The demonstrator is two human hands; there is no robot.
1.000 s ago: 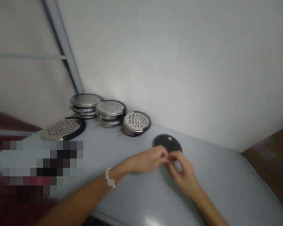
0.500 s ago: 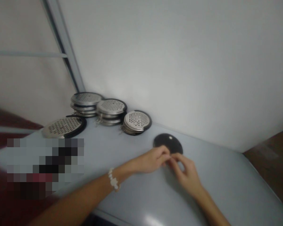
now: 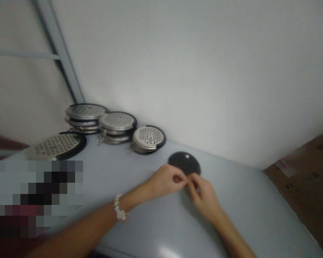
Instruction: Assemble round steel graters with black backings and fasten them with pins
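Note:
My left hand and my right hand meet fingertip to fingertip above the pale grey table. Both are pinched on something small that I cannot make out. A white bead bracelet sits on my left wrist. Just beyond the fingertips a flat black disc lies on the table. Further back stand stacks of round perforated metal lids with black rims: a small one, a middle one and a far one.
A larger perforated lid lies flat at the left. A white wall rises close behind the table. A grey metal frame leans in the back left corner. Brown cardboard lies beyond the table's right edge.
The view has shifted slightly, so everything sits a little further left. My hands stay pinched together in front of the black disc, barely moving.

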